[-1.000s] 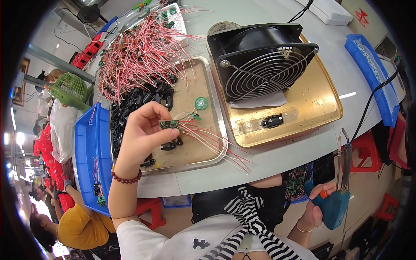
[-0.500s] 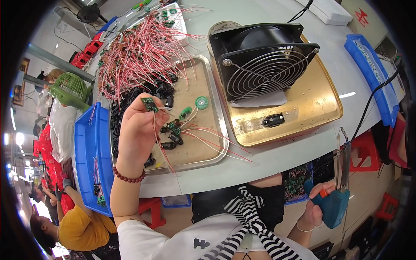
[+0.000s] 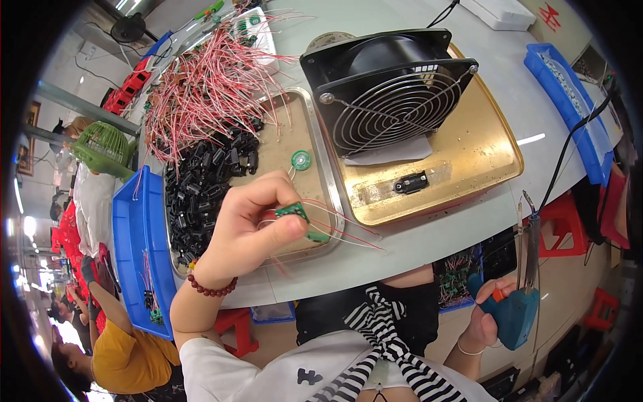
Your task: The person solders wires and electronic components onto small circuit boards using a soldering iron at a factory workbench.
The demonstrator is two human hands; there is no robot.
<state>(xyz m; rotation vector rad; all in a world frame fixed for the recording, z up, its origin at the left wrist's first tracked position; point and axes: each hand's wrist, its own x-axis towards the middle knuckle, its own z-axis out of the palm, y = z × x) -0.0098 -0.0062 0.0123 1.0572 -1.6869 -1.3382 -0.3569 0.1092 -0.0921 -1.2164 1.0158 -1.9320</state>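
Head view, one item after another:

- Left hand (image 3: pixel 258 231): thumb and fingers pinched on a green circuit board (image 3: pixel 292 212), held over the near edge of the steel tray (image 3: pixel 333 187); red and white wires trail beside it.
- Right hand (image 3: pixel 492 315): well apart from the left, wrapped around a teal soldering gun (image 3: pixel 516 318), tip upward and clear of the board.
- Black housing (image 3: pixel 410 183): single, lying on a taped strip of the gold tray (image 3: pixel 482 134), before the caged fan (image 3: pixel 402 114); no wire visible on it.
- Round green disc (image 3: pixel 301 160): one, on the steel tray.
- Progress, as judged: board in hand, not joined to the single housing; plenty remains, namely a heap of black housings (image 3: pixel 207 174) and a tangle of red-and-white-wired boards (image 3: pixel 207 94). Finished pieces: cannot tell.
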